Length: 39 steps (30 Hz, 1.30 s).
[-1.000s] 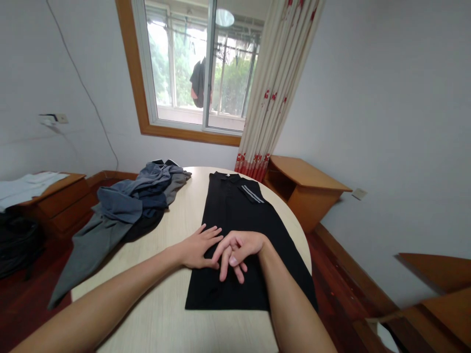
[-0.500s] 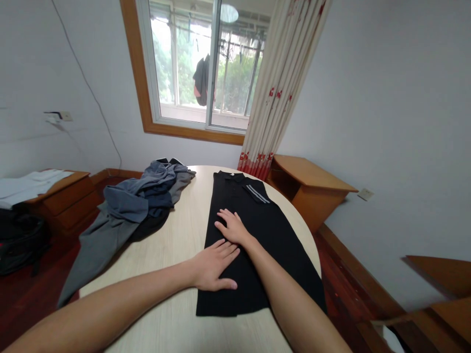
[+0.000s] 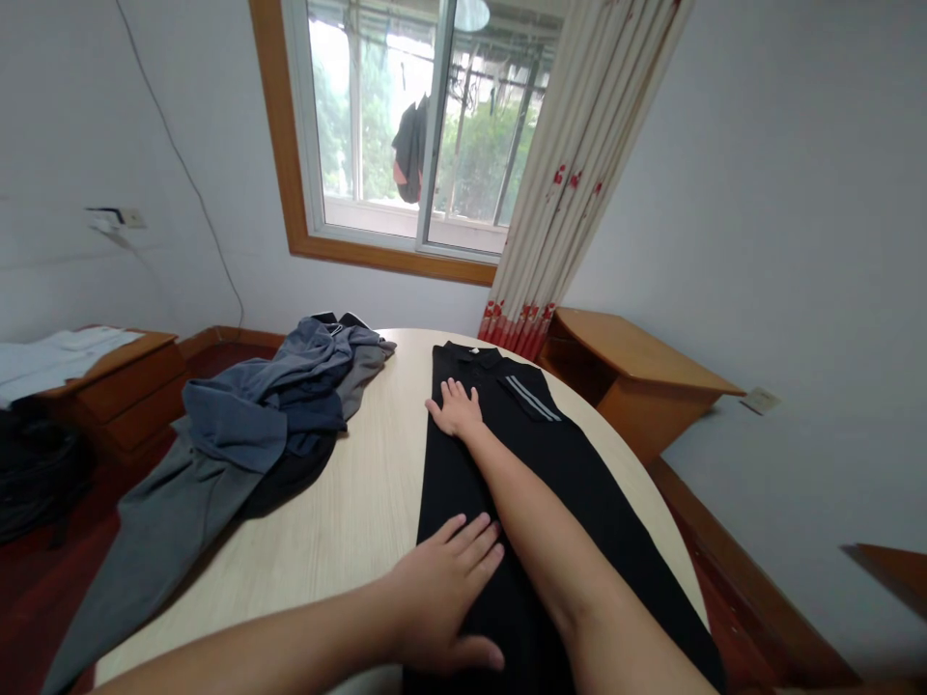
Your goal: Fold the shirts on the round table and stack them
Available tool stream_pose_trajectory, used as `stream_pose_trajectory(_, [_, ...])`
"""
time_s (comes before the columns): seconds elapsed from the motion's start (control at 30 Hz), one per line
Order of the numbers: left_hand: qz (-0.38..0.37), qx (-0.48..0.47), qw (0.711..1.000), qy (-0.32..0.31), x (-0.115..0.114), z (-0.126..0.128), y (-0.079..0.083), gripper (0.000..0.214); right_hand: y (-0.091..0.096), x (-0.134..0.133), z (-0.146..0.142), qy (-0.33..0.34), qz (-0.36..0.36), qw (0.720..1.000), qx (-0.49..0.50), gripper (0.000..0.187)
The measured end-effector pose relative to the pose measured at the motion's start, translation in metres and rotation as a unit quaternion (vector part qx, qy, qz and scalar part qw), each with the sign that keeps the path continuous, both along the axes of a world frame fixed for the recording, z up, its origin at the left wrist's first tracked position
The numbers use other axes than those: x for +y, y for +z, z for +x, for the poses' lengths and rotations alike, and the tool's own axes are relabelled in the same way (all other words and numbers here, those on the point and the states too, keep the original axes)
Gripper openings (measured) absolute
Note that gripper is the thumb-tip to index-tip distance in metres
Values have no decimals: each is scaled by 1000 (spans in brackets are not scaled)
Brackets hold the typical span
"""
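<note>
A black polo shirt (image 3: 579, 492) with two grey stripes on its sleeve lies folded lengthwise on the pale round table (image 3: 377, 434). Its collar points toward the window. My right hand (image 3: 456, 409) rests flat on the upper part, below the collar, fingers spread. Lower down, my left hand (image 3: 453, 589) lies over the shirt's near left portion with its fingers stretched and thumb apart. Neither hand grips the cloth. The shirt's bottom hem runs out of view at the lower edge, and my right forearm covers part of its middle.
A heap of grey and dark blue clothes (image 3: 267, 405) lies on the table's left side, hanging over its edge. Behind on the right stands a wooden desk (image 3: 637, 347), beside a curtain (image 3: 572, 183). A low wooden cabinet (image 3: 130, 386) is at far left.
My right hand has slid up the shirt toward the collar, while my left hand has moved down toward the hem. The two hands are now farther apart, and the view has shifted slightly.
</note>
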<state>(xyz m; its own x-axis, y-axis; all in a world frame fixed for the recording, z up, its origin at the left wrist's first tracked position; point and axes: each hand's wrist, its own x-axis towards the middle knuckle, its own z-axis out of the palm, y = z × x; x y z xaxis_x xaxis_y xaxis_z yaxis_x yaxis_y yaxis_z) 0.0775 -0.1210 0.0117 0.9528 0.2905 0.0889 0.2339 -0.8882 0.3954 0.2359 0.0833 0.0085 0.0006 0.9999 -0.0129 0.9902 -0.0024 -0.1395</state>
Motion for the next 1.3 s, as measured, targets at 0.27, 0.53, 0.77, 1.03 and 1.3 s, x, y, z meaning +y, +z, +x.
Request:
stream_pose_trajectory(0.27, [-19,3,1000,-1,13,0,3,92,3,51,6,6,-21,1000,15,87])
stream_pose_trajectory(0.53, [-28,18,999,28,44,-14,8,92,0,91,-7,5,3,999,48,87])
stream_pose_trajectory(0.77, [-37,36,998,33,45,-14,8,90,-3,88,-1,17,83,985,147,71])
stream_pose_trajectory(1.03, [4,12,999,48,44,-15,-2,90,-13,8,14,83,116,974,177,50])
stream_pose_trajectory(1.3, [17,19,997,69,41,-14,-1,88,-15,-110,76,87,87,981,149,53])
